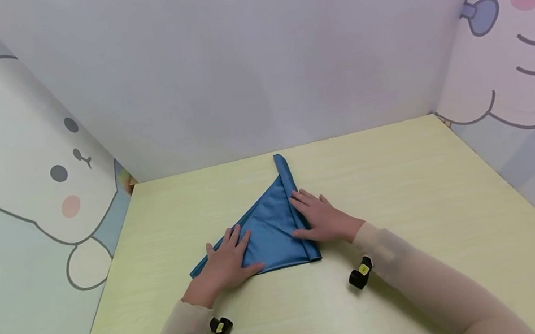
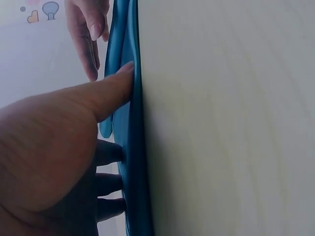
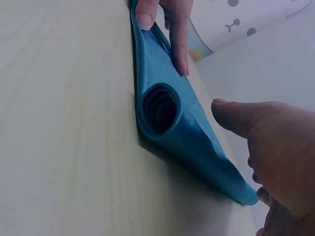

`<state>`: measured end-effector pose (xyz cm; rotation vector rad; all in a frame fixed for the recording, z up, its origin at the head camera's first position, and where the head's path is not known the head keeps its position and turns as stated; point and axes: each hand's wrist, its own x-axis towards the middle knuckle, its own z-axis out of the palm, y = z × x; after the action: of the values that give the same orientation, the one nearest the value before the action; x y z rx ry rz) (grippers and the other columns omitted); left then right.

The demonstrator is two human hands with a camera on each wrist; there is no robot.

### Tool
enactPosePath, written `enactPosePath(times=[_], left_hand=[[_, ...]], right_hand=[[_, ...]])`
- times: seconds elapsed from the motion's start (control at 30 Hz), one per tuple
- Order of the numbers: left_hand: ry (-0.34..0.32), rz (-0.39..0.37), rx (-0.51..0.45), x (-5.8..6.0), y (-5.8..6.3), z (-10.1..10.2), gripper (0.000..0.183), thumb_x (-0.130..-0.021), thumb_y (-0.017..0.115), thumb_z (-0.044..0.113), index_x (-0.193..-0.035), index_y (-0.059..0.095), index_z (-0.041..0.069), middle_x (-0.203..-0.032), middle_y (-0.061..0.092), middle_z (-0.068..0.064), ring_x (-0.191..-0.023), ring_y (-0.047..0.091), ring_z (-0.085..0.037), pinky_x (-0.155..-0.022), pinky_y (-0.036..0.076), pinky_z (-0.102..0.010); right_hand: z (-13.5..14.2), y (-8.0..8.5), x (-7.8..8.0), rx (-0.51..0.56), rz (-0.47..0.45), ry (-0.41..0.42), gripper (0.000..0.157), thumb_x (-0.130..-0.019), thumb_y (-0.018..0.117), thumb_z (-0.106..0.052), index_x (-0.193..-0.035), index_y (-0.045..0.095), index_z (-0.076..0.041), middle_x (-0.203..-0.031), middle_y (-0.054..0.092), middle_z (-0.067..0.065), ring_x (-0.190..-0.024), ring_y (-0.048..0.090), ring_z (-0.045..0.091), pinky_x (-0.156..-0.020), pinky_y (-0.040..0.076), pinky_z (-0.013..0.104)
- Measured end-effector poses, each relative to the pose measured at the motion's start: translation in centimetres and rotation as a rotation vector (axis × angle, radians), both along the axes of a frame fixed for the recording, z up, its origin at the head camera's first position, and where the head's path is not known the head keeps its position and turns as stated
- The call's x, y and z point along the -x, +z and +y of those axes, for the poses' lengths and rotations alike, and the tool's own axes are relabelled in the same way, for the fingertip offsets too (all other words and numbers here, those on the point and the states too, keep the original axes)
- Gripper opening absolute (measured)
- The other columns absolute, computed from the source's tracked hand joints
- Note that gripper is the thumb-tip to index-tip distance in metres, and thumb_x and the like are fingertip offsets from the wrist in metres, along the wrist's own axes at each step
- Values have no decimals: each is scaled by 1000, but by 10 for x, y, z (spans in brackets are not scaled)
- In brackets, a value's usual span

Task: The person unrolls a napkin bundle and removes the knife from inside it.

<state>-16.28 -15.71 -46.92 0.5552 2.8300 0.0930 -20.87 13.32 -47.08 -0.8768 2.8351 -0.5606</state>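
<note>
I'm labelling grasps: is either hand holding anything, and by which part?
Nothing is gripped. The left hand rests with spread fingers on the left part of the blue cloth; the open right hand is at its rolled edge, contact unclear.

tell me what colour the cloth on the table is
The cloth is plain blue with a slight sheen, seen best in the head view.

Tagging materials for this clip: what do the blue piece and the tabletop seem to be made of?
Blue piece: probably thin, smooth fabric, perhaps satin-like, with a soft sheen; it creases, and one side is rolled into a layered tube.
Tabletop: likely wood or wood-look laminate, pale and matte, judging by faint grain lines.
</note>
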Motion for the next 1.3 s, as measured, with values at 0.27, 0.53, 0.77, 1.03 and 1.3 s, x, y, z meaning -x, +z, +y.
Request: enactPosePath(times=[0.27, 0.53, 0.77, 1.03, 1.3], left_hand=[[-6, -18, -40, 1, 3, -15, 93, -83, 51, 73, -154, 26, 17, -160, 14, -12, -146, 10, -33, -96, 16, -77], [18, -28, -7, 4, 7, -13, 91, -85, 56, 66, -153, 29, 12, -159, 16, -16, -144, 13, -38, -96, 17, -77], [84, -56, -34, 6, 14, 22, 91, -87, 52, 67, -153, 27, 10, -158, 13, -20, -142, 11, -45, -98, 18, -75], [147, -108, -24, 5, 15, 37, 99, -84, 52, 71, -153, 23, 7, -158, 8, -22, -142, 6, -47, -98, 17, -75], [148, -105, 0, 4, 13, 37, 105, -79, 59, 72, -153, 23, 7, -158, 9, -22, -142, 7, -47, -98, 19, -75]], right_hand=[[-24, -2, 6, -15, -12, 26, 91, -88, 57, -62, -153, 25, -7, -160, 13, 10, -147, 5, 27, -107, 17, 66], [-31, -12, 8, -43, -6, 21, 94, -86, 54, -67, -153, 25, -9, -161, 10, 10, -147, 4, 27, -107, 18, 65], [-31, -13, 7, -17, 19, 26, 97, -83, 60, -66, -152, 28, -5, -160, 11, 14, -147, 7, 31, -105, 21, 66], [-30, -14, 5, -22, 16, 15, 96, -83, 61, -64, -151, 29, -5, -160, 10, 13, -147, 6, 30, -105, 21, 66], [-24, -15, 3, -5, 3, -14, 92, -85, 64, -57, -151, 29, -5, -160, 11, 13, -147, 7, 30, -105, 19, 67]])
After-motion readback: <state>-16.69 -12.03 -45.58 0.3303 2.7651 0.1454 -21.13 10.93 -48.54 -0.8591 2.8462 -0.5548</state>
